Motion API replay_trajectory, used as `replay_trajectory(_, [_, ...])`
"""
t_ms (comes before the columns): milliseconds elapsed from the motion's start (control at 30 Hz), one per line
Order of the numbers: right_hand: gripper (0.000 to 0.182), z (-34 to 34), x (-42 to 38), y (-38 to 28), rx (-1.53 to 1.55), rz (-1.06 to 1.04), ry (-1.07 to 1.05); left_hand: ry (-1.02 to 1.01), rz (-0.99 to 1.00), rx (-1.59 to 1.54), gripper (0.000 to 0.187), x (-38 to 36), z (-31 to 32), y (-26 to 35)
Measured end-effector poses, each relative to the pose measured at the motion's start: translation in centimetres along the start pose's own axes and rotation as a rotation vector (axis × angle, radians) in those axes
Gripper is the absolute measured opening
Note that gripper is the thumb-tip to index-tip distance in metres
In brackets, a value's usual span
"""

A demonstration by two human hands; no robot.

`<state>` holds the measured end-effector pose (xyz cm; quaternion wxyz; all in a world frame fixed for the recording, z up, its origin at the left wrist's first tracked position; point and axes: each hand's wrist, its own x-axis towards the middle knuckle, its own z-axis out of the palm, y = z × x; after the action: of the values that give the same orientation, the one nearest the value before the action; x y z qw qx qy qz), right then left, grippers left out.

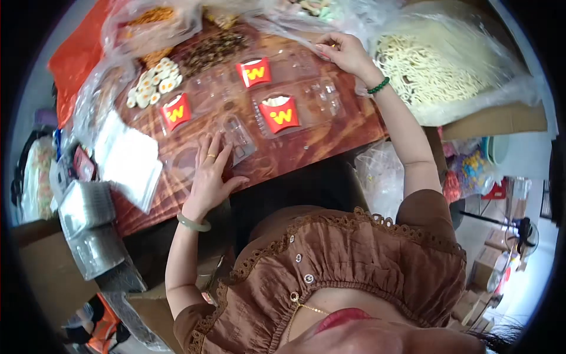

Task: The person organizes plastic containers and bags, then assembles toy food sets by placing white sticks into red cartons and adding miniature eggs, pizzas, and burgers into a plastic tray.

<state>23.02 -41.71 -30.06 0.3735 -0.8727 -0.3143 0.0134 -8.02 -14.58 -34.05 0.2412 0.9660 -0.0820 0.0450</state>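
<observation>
My left hand lies flat at the table's near edge, fingers apart, touching or just beside a clear plastic tray. Over the table's far right side, my right hand has thumb and forefinger pinched together; a small yellowish bit shows there, too small to name. Three red fry cartons with a yellow W stand out: a left carton, an upper carton and a lower carton with pale sticks in its top. Clear trays lie around and under them.
Small fried-egg pieces, brown pieces and a bag of orange bits lie at the far left. Pale fry-like sticks fill a plastic bag on the right. White sheets and stacked clear trays sit at left.
</observation>
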Motion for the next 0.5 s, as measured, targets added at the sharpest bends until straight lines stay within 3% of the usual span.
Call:
replay_trajectory(100, [0.023,-3.9,-3.0,7.3,-0.191,0.15,0.173,0.034,0.039,-0.06,0.065,0.9,1.8,0.5])
replay_trajectory(133, [0.025,-4.4,-4.1,7.5,-0.058,0.293,0.171,0.043,0.035,-0.127,0.061,1.4,2.2,0.7])
replay_trajectory(200, [0.028,-3.3,-4.8,10.5,-0.179,0.176,0.167,0.066,0.074,-0.094,0.061,1.8,2.1,0.5])
replay_trajectory(300, [0.023,-1.8,-5.2,9.2,-0.066,0.104,0.159,0.152,0.091,-0.061,0.057,3.1,1.3,1.6])
replay_trajectory(367, [0.023,-0.9,-5.0,9.9,-0.086,0.135,0.177,0.322,0.139,-0.073,0.056,4.9,0.4,2.6])
replay_trajectory(500, [0.019,-1.3,-5.7,8.6,-0.186,0.002,0.272,0.367,0.278,-0.135,0.061,13.5,0.7,6.7])
